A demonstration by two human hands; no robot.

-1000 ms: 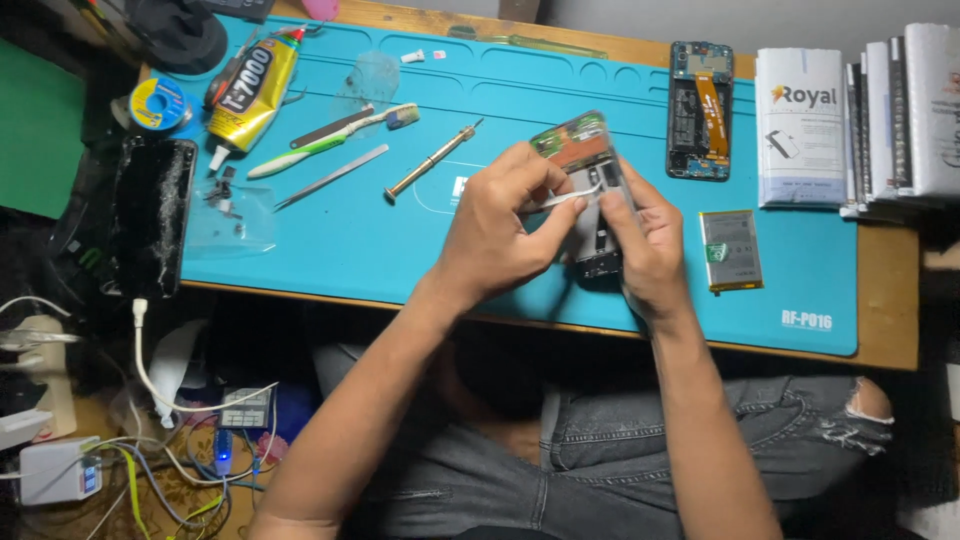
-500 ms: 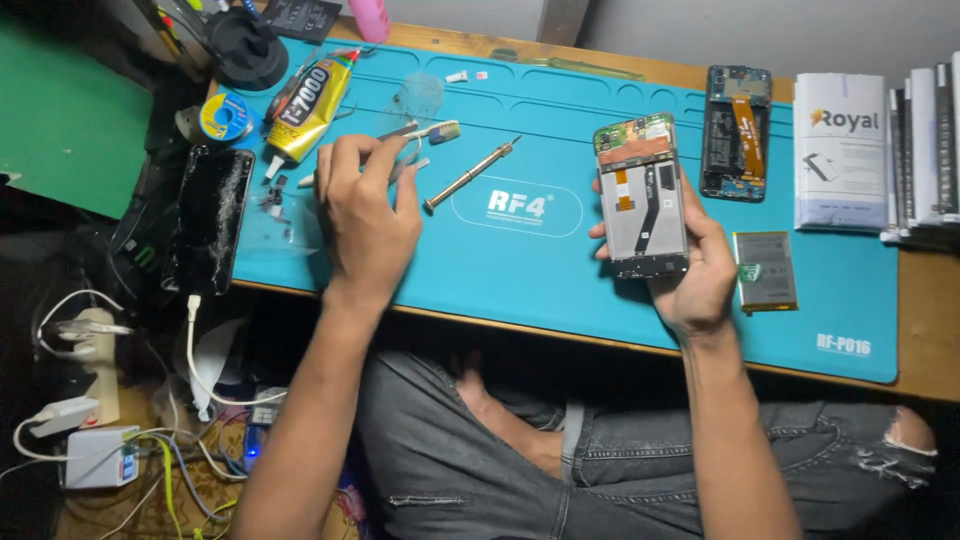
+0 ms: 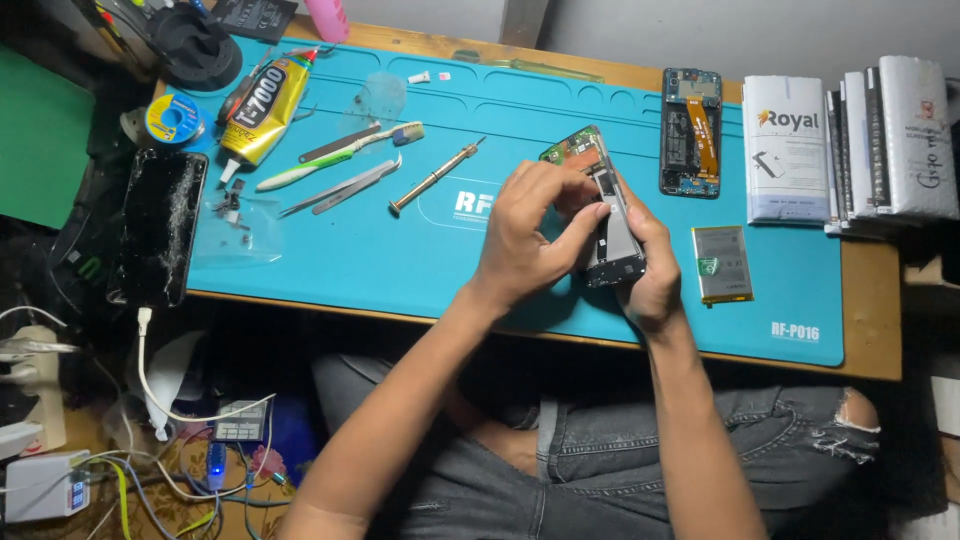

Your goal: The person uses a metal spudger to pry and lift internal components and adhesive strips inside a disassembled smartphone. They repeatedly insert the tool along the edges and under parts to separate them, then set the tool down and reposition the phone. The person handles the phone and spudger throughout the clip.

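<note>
Opened phone frame (image 3: 610,215) held tilted above the blue repair mat (image 3: 400,260), clamped from beneath in right hand (image 3: 650,270), left hand (image 3: 530,235) fingers (image 3: 585,222) pinched on its inner face. Just beside: loose battery (image 3: 722,264), second opened phone (image 3: 691,132). Further left: screwdriver (image 3: 436,178), tweezers (image 3: 345,187), toothbrush (image 3: 340,155), glue tube (image 3: 262,110), cracked screen (image 3: 160,240).

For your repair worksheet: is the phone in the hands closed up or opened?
Opened. The phone shows bare circuit board and frame; both the left hand and right hand grip it.
</note>
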